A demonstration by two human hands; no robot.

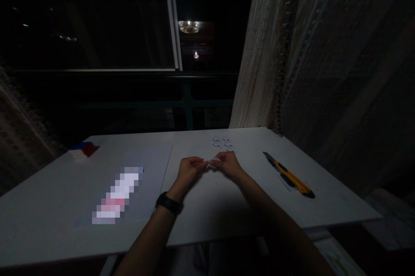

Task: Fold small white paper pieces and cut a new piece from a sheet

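Observation:
Over the middle of the white table (201, 219), my left hand (190, 171) and my right hand (229, 164) meet at the fingertips. Both are closed in a pinch on a small white piece of paper (213, 162), which the fingers partly hide. A dark watch (167, 203) is on my left wrist. Just beyond my right hand lie several small white pieces with dark marks (222, 141), set out in rows; one of them is partly covered by that hand. The dim light hides finer detail.
A yellow and black utility knife (292, 176) lies on the right, with a thin pale strip beside it. On the left are a large white sheet (152, 176), with a blurred-out patch over it, and a colored cube (82, 150). Curtains (256, 51) and a window stand behind.

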